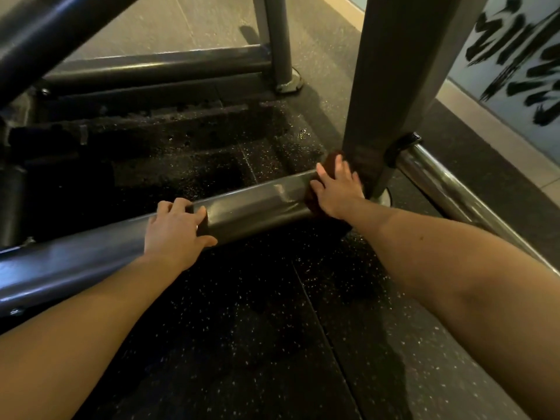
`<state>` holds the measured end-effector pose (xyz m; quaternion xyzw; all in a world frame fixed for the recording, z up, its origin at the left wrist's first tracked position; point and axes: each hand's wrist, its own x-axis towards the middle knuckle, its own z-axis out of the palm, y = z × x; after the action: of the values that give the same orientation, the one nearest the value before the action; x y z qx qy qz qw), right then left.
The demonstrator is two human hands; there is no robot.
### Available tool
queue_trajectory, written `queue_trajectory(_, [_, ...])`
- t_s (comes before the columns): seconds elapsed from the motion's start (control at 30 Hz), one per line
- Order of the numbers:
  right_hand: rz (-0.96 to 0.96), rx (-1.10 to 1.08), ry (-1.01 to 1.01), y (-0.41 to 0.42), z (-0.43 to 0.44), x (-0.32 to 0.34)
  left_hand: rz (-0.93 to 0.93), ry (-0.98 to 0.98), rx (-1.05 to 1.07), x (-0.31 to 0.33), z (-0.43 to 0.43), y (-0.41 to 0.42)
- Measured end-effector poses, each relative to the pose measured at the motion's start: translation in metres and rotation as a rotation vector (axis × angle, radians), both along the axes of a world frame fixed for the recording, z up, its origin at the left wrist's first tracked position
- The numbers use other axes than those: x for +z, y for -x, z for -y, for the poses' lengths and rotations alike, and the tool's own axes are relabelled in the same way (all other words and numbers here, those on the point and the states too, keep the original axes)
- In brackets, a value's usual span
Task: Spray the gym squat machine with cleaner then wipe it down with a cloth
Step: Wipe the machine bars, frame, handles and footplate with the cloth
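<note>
The low frame bar [257,204] of the squat machine ran crosswise under both hands, its long axis rising from the lower left to the right, where it met the upright post [394,71] just beyond the right hand [338,192]. That hand, fingers spread, pressed the dark cloth [312,203] against the joint, while the left hand [177,228] sat further left on the same bar, fingers curled over its top and thumb on the near face. The stretch between the two hands probably remained to be wiped, so the cloth hand was nearer and would draw leftward along the bar.
</note>
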<state>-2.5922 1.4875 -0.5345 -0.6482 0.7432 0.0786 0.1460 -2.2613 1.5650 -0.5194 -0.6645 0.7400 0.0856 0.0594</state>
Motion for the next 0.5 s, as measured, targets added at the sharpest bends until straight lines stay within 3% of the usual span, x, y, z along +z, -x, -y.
queue_trajectory(0.1, [0.039,-0.021,0.047,-0.022,-0.003,-0.006,0.016,0.0,-0.003,0.002,0.0,0.0])
queue_trajectory(0.27, [0.145,0.303,0.15,-0.098,-0.055,-0.023,0.015,0.003,-0.007,0.004,-0.001,0.0])
queue_trajectory(0.33, [0.17,0.305,0.158,-0.099,-0.058,-0.029,0.001,0.003,-0.003,0.004,-0.001,0.001])
queue_trajectory(0.5, [0.346,-0.352,0.182,-0.071,-0.045,-0.028,0.006,-0.004,-0.011,0.003,-0.001,0.0])
